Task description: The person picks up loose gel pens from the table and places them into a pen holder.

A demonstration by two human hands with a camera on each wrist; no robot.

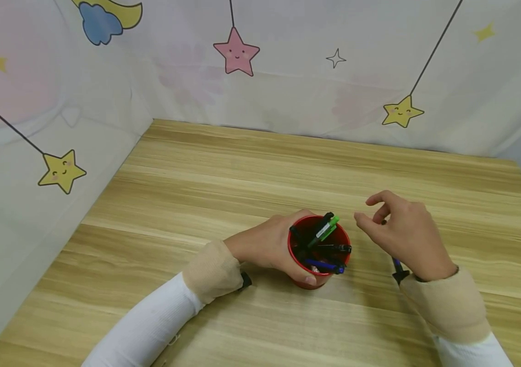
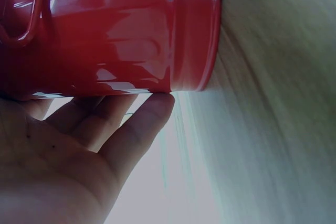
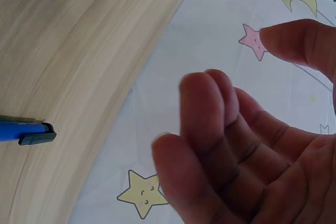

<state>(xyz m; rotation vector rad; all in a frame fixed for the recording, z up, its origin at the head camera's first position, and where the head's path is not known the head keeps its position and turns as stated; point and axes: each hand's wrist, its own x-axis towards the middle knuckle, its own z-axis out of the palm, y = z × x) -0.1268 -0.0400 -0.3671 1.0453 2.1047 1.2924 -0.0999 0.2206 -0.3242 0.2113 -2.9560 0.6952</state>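
Note:
A red pen cup (image 1: pixel 308 279) stands on the table, holding several pens, among them one with a green clip (image 1: pixel 328 229) and a blue pen (image 1: pixel 326 266). My left hand (image 1: pixel 271 244) grips the cup from its left side, thumb across the front. In the left wrist view, fingers lie along the shiny red wall of the cup (image 2: pixel 115 35). To the right of the cup, my right hand (image 1: pixel 407 229) hovers with loosely bent fingers and nothing between them. Below it a blue pen with a black clip (image 3: pixel 23 130) lies on the table, mostly hidden by the hand in the head view.
The wood-grain table (image 1: pixel 223 173) meets a pale cloth backdrop (image 1: pixel 288 97) at the back and on the left side. Printed stars and a cloud decorate the cloth. Beige cuffs (image 1: pixel 214 270) wrap both wrists.

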